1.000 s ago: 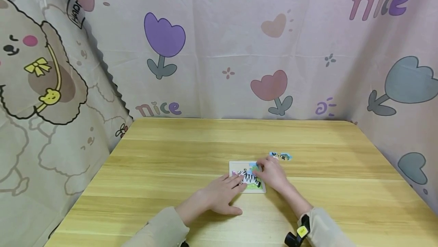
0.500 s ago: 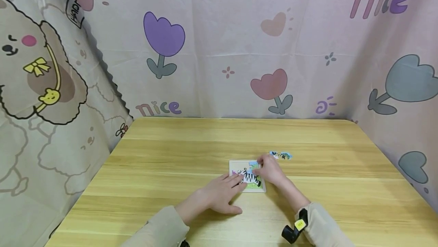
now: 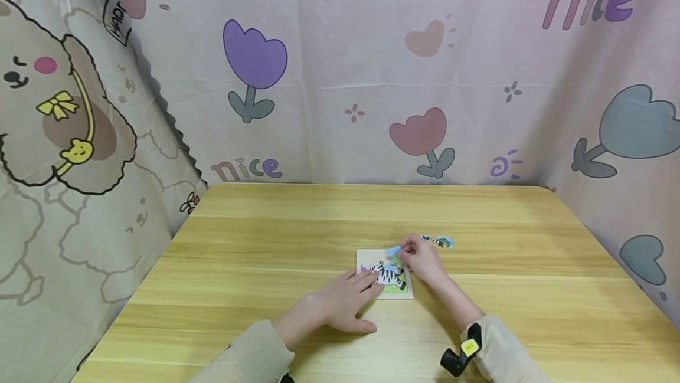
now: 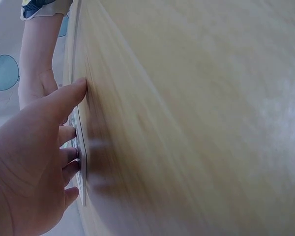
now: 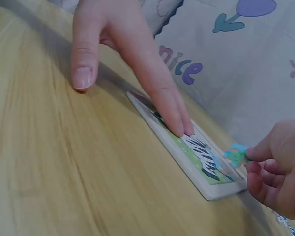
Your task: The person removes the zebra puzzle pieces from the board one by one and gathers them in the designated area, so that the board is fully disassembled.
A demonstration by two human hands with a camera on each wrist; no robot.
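Note:
A small puzzle board with a pale frame (image 3: 366, 257) lies on the table, showing a zebra (image 5: 201, 151) on green grass. My left hand (image 3: 342, 303) is spread, its fingers resting on the board's left part and hiding some of the picture; its thumb is out to the side over the wood. Between thumb and fingertips my right hand (image 3: 423, 262) pinches a blue and green puzzle piece (image 5: 235, 155), held tilted just over the board's upper right corner. Bare backing shows at the upper part of the board.
Loose puzzle pieces (image 3: 443, 242) lie behind the right hand, partly covered by it. The wooden table (image 3: 265, 235) ends at a printed curtain (image 3: 329, 35) at the back. A black wrist device (image 3: 457, 359) sits on the right sleeve.
The blue and green piece, low in the board's upper right earlier, is now raised and tilted in the right hand, which has shifted slightly away from me. The left hand stays still.

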